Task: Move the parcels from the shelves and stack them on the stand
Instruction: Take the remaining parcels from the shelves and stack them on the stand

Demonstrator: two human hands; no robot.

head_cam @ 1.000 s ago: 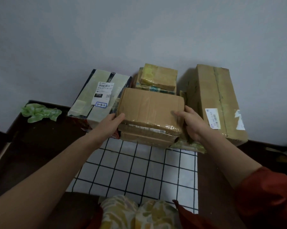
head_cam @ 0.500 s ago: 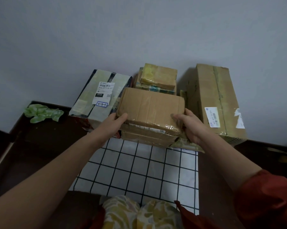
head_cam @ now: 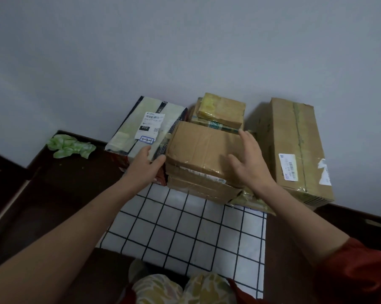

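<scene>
Six parcels can be counted, all standing against the grey wall [head_cam: 185, 51] on the dark stand [head_cam: 64, 194], which is partly covered by one white cloth with a black grid [head_cam: 185, 233]. At the left lies a pale green and black parcel [head_cam: 128, 139]. In the middle, a brown taped parcel [head_cam: 202, 148] sits on top of a lower brown parcel [head_cam: 198, 189]. Behind them, a small yellow-taped parcel [head_cam: 222, 108] rests on a parcel with green tape [head_cam: 215, 125]. At the right stands one large carton [head_cam: 294, 139]. A flattened yellowish packet [head_cam: 251, 204] pokes out under the middle stack; what it is cannot be told.

Both arms reach forward. The left hand [head_cam: 145, 165] is at the left edge of the brown taped parcel, its fingers loosely extended and touching the near left corner, gripping nothing. The right hand [head_cam: 248, 163] is over the right part of that parcel's top, fingers spread and straight, holding nothing; whether it touches the cardboard cannot be told. A red sleeve [head_cam: 360, 270] covers the right upper arm.

The left parcel carries a white shipping label [head_cam: 151, 126] with "010" on a black bar, and a small sticker [head_cam: 147, 139] with "3-3-1" written by hand. The carton's label [head_cam: 288, 166] shows a barcode, its text too small to read. One crumpled green piece [head_cam: 71, 145] lies at the stand's far left.
</scene>
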